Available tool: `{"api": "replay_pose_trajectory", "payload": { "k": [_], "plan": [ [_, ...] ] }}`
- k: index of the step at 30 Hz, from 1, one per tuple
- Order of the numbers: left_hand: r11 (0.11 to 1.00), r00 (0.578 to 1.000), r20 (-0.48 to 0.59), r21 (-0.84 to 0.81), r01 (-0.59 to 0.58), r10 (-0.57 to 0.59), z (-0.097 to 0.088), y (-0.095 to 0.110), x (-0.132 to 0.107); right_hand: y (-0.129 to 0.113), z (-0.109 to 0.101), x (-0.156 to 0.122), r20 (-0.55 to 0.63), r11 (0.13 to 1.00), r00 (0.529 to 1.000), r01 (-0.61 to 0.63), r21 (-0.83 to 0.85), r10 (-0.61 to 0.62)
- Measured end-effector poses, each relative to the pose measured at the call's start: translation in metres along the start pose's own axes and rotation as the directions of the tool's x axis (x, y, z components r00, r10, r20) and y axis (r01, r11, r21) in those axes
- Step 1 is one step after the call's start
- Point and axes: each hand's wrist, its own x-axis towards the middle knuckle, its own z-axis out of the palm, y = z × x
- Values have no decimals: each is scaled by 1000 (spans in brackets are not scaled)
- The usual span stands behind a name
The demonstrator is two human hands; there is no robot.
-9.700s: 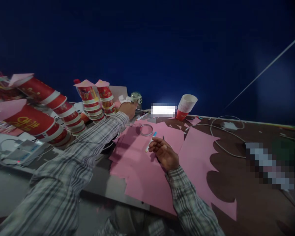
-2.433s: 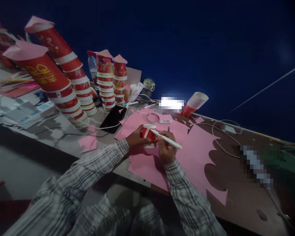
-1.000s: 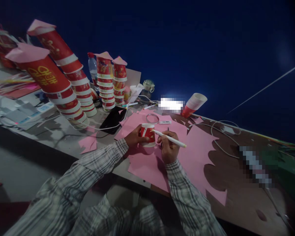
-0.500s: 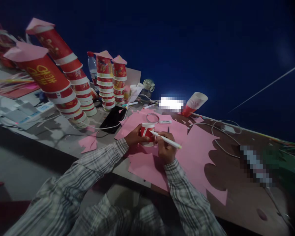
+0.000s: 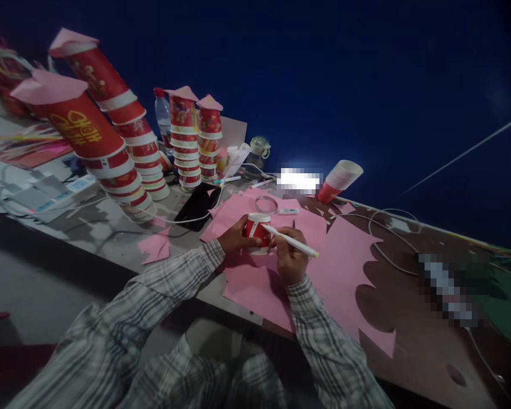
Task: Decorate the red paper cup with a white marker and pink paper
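My left hand (image 5: pixel 237 237) is closed round the left side of a red paper cup (image 5: pixel 254 229) with white bands and small dark marks on its side. In my right hand (image 5: pixel 291 258) is a white marker pen (image 5: pixel 296 243), its tip against or very near the cup's right side; I cannot tell which. Fingers of the right hand are close to the cup's lower right. Beneath both hands lie pink paper sheets (image 5: pixel 255 284). Just beyond the cup are a ring of clear tape (image 5: pixel 266 204) and a white glue stick or cap (image 5: pixel 288 211).
Towers of red paper cups with pink paper roofs (image 5: pixel 74 122) stand to the left, with a black phone (image 5: pixel 198 207) beside them. A leaning stack of cups (image 5: pixel 338 182) is at the back right. White cables (image 5: pixel 387 255), a power strip (image 5: pixel 74 187) and a bottle (image 5: pixel 163 116) are around.
The whole view has shifted slightly, so everything sits a little further right. Both hands keep their hold on the cup and the marker pen, with hardly any movement.
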Motion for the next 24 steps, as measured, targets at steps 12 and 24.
{"api": "replay_pose_trajectory", "payload": {
  "k": [12,24],
  "plan": [
    [999,1000,-21,32,5,-4,1,0,0,3,-2,9,-64,994,998,-13,113,20],
    [1000,1000,-13,-28,3,-4,-5,-2,1,7,-3,11,-107,982,994,-4,190,25]
  ]
}}
